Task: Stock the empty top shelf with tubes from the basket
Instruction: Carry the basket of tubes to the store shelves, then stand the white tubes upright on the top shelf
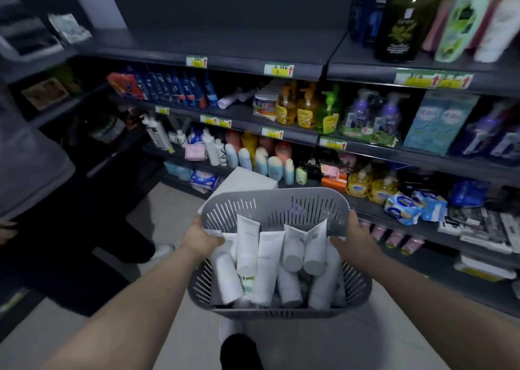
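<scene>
I hold a grey slotted plastic basket point(274, 205) in front of me at waist height. My left hand point(201, 237) grips its left rim and my right hand point(356, 240) grips its right rim. Several white tubes point(266, 265) with grey caps lie and lean inside it. Above and ahead, the dark top shelf point(225, 43) stands bare, with two price tags on its front edge.
Lower shelves hold bottles, soap pumps and packets. Tall bottles point(439, 17) fill the top shelf's right section. A white box point(247, 182) sits just beyond the basket. A person in dark trousers point(70, 229) stands at the left. Pale floor lies below.
</scene>
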Motion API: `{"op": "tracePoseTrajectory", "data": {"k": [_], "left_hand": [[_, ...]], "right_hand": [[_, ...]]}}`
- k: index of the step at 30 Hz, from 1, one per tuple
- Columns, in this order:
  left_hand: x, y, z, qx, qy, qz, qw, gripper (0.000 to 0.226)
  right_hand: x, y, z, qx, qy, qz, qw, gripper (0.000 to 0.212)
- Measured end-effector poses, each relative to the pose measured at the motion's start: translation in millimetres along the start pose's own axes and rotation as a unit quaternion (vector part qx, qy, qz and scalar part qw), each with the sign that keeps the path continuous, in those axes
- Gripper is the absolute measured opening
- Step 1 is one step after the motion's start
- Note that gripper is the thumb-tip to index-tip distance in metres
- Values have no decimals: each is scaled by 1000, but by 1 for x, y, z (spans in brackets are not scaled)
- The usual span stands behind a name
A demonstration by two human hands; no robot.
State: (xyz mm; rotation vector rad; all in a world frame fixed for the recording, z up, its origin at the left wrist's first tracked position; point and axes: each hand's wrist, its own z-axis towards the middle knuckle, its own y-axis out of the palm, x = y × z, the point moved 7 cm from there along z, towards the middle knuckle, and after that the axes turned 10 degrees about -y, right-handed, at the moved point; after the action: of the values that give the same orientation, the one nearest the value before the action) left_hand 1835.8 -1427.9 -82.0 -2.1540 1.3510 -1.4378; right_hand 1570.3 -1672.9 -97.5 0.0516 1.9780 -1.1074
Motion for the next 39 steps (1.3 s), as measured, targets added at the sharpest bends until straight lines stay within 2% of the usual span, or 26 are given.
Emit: {"op": "tracePoseTrajectory", "data": {"k": [9,15,19,25,33,35,39], "left_hand": [[62,-48,155,-61,28,22,998,71],[101,-80,240,-79,39,84,993,70],[116,-86,293,-73,54,130,987,84],[140,-81,334,-57,52,134,988,87],[136,-69,375,-53,17,134,989,86],[138,-68,379,-61,25,167,984,89],[141,-67,381,-77,43,182,979,72]], "right_hand": [[-60,50,99,48,68,9,997,75],[-95,79,156,68,111,34,991,83],[-107,93,191,54,125,38,990,87],[-115,98,243,39,125,46,990,93],[-124,99,272,25,139,-5,990,95],[-127,100,271,34,145,-23,988,98],[-134,103,267,42,180,-35,982,99]]}}
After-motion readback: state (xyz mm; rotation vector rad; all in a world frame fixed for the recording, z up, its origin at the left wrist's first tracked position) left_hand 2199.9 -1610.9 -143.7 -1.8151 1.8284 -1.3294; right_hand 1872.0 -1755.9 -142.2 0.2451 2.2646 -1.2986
